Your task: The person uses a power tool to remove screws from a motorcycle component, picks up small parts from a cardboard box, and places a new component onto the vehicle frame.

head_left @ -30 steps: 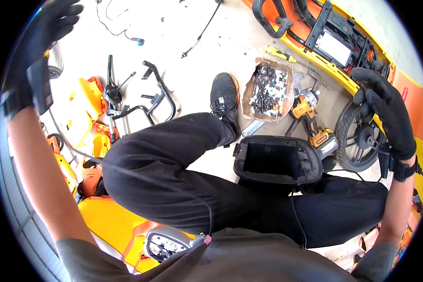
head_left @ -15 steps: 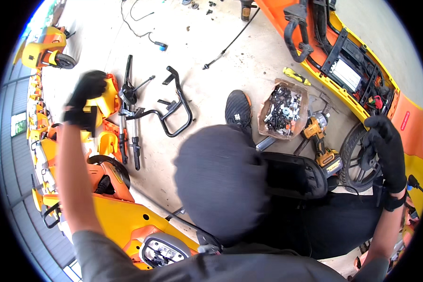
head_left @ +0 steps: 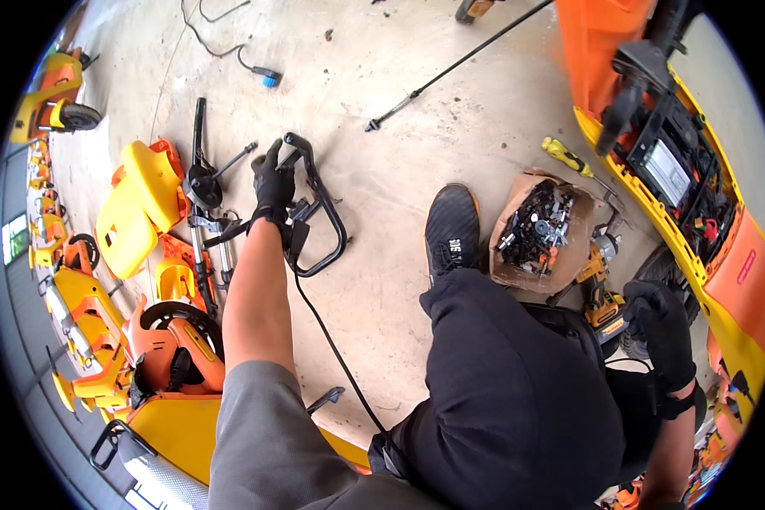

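My left hand (head_left: 274, 180), in a black glove, is over the black tubular metal frame (head_left: 336, 228) on the floor, its fingers stretched and slightly apart. Whether it touches the frame's tube is unclear. Left of it lies a scooter fork (head_left: 201, 189) with a long black stem. Beyond that, two yellow plastic panels (head_left: 129, 223) overlap. My right hand (head_left: 661, 327), also gloved, hangs beside the yellow-and-black power drill (head_left: 602, 299) with its fingers curled in. Anything inside those fingers is hidden. A small wheel (head_left: 667, 272) is partly covered behind it.
An open cardboard box (head_left: 503, 270) of small parts and screws stands beside my shoe (head_left: 452, 229). A yellow-handled screwdriver (head_left: 567, 156) lies beyond it. An opened yellow-orange scooter body (head_left: 735, 276) borders the right. More scooters (head_left: 89, 316) line the left; cables (head_left: 459, 66) cross the floor.
My left hand has moved right, from the yellow panels to the black frame; a flat yellow panel now shows there. My right hand has come lower and left, and my view has shifted.
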Available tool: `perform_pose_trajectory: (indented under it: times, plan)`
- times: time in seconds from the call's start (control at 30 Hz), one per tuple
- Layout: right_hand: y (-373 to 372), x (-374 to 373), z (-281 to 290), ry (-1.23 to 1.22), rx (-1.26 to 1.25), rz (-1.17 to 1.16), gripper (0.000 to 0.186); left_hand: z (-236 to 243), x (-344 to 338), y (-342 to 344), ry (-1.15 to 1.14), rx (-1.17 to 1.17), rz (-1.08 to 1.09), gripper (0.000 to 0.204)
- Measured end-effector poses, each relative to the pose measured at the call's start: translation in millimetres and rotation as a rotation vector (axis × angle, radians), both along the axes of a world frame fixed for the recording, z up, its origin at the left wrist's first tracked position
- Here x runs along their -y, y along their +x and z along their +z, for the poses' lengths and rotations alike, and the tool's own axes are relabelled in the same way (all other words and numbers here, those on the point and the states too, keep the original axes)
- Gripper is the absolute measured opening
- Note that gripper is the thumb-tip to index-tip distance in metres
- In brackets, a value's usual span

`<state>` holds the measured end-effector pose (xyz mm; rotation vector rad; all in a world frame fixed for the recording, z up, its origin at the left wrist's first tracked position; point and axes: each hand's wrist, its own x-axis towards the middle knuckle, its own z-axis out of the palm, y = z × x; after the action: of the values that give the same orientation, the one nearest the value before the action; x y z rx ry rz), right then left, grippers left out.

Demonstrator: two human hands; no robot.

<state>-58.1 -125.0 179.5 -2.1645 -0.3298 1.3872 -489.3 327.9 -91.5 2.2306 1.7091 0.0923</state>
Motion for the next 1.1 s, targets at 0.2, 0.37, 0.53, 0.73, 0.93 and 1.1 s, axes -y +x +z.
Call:
perform_pose_trajectory:
  times: [0.2, 0.37, 0.53, 0.73, 0.93, 1.1]
  plan:
    - [-19.8, -20.7, -26.3, -0.030, -0.041, 0.126, 0.033, -21.2, -17.0, -6.2, -0.029, 0.285, -0.209, 0.041]
    - [-29.1, -31.9, -38.7, -0.026, 0.008, 0.325, 0.027, -45.1, -32.2, -18.5, 0.176, 0.176, -0.521, 0.023]
    - [-27.2, -42.6, -43.8, -0.069, -0.036, 0.361, 0.026, -52.1, -32.9, -7.9, 0.044, 0.213, -0.468, 0.013]
    - [-27.5, -33.2, -52.6, -0.013, 0.014, 0.391, 0.027, -61.3, -27.8, 4.3, 0.153, 0.118, -0.482, 0.011]
    - [-26.6, -32.2, -61.6, 0.062, 0.036, 0.397, 0.023, -60.7, -27.2, -4.5, 0.278, -0.191, -0.665, 0.007]
    - [-8.7, -28.1, -72.2, 0.076, 0.071, 0.487, 0.020, -8.7, 2.0, -45.0, -0.155, 0.042, -0.034, 0.013]
